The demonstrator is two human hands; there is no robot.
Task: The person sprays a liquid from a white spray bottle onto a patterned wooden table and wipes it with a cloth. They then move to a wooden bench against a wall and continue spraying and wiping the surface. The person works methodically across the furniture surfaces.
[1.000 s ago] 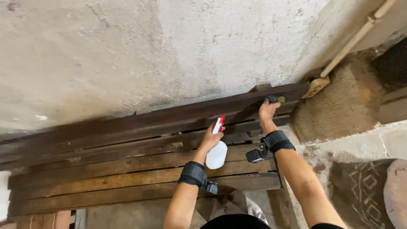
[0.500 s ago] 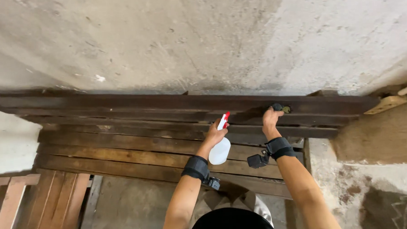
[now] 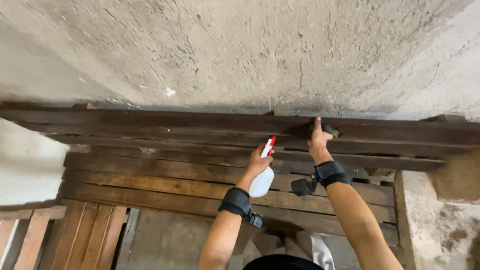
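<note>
Up against the dark wooden slats (image 3: 197,132), the left hand (image 3: 258,162) clasps a white spray bottle (image 3: 263,178); the right hand (image 3: 319,139) presses a dark cloth (image 3: 326,129) just beside it

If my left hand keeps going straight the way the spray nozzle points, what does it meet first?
Most likely the dark wooden slats right ahead of the left hand and its spray bottle; depth is unclear.

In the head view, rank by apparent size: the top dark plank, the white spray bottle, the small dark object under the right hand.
1. Top dark plank, spanning nearly the frame.
2. White spray bottle in the left hand.
3. Small dark object, mostly hidden under the right hand, so its rank is unsure.
</note>
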